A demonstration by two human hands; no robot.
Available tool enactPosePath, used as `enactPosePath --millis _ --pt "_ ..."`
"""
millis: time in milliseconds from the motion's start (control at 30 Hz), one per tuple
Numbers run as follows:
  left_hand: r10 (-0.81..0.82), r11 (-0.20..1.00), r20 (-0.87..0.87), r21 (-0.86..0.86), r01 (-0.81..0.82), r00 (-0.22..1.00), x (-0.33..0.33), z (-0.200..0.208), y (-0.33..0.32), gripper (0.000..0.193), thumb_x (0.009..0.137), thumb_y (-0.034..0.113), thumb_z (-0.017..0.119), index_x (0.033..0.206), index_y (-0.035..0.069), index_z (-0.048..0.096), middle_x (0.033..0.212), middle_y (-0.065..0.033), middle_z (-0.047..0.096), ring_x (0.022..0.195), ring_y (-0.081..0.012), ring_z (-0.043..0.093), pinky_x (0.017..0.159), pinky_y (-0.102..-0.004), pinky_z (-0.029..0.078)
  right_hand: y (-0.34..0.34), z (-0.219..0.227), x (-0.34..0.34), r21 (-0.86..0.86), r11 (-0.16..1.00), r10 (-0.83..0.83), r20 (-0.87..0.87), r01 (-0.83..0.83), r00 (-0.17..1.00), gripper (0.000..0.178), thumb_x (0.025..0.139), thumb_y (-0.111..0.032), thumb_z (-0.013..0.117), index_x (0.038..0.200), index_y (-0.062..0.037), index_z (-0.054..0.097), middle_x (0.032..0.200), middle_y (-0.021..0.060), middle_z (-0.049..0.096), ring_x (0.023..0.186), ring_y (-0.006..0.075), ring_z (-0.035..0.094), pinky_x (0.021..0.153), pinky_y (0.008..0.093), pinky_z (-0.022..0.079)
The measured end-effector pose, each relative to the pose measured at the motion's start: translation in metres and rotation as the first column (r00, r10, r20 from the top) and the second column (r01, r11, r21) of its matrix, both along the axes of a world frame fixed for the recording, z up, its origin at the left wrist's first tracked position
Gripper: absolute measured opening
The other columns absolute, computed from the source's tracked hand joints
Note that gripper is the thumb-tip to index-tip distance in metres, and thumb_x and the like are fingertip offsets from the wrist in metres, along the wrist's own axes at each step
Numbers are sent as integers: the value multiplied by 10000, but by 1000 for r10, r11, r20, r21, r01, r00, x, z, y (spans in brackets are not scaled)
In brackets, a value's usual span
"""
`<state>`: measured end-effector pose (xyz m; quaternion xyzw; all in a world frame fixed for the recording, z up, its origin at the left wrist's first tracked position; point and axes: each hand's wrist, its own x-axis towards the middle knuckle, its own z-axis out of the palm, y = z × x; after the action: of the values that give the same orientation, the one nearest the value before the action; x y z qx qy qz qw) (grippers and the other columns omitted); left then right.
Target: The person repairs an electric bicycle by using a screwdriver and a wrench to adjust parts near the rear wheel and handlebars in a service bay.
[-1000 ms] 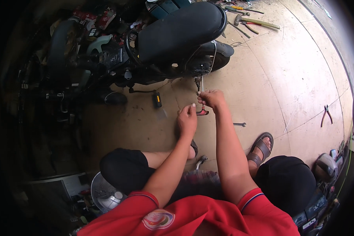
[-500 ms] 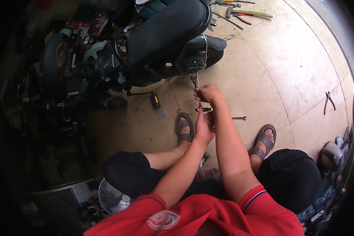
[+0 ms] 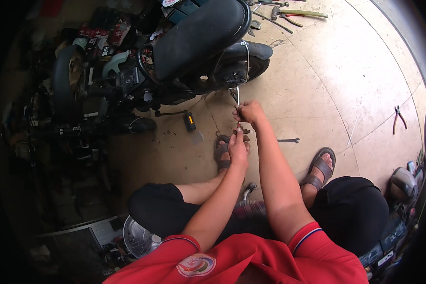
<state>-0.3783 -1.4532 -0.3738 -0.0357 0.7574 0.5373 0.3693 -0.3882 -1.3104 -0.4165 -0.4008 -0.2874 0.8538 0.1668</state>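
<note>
My right hand is closed around the lower end of a thin silver rod. The rod runs up to the hub of the motorbike's rear wheel. Just below, my left hand is closed on a small red-and-dark tool, whose exact kind I cannot make out. A dark piece sticks out to the right of that hand's fingers. Both hands are above the floor, in front of the motorbike with its black seat. A wrench lies on the floor to the right of my hands.
Pliers lie on the tiled floor at the right. A hammer and other tools are at the far edge. A black-and-orange block sits near the motorbike. A fan stands lower left, and clutter lines the right side.
My left hand has shifted slightly left and turned, with the red-and-dark tool still in it. My right hand stays almost in place on the rod. The view has shifted a little.
</note>
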Motion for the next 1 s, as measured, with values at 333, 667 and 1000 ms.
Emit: enactPosePath --millis 333,667,1000 --pt "-67 994 684 105 -7 726 -15 9 5 263 1014 371 485 924 133 549 708 16 488 492 -115 375 414 -266 268 19 21 5 -7 995 103 -8 -103 995 138 961 -59 607 956 68 660 784 162 714 584 230 693 519 303 575" --pt "99 981 -179 -149 -127 979 -74 28 5 78 961 72 560 954 61 637 651 -2 521 442 -84 430 354 -245 278 9 29 6 -15 1000 -11 15 11 1000 151 920 -41 654 917 106 683 799 179 723 623 250 715 506 301 571" --pt "-155 978 -151 -166 129 976 -129 63 19 157 944 182 671 1039 58 670 832 -36 651 467 -78 406 387 -240 272 20 -6 4 224 954 134 267 -197 954 260 804 -241 789 627 -61 726 665 48 712 511 155 650 531 302 528"
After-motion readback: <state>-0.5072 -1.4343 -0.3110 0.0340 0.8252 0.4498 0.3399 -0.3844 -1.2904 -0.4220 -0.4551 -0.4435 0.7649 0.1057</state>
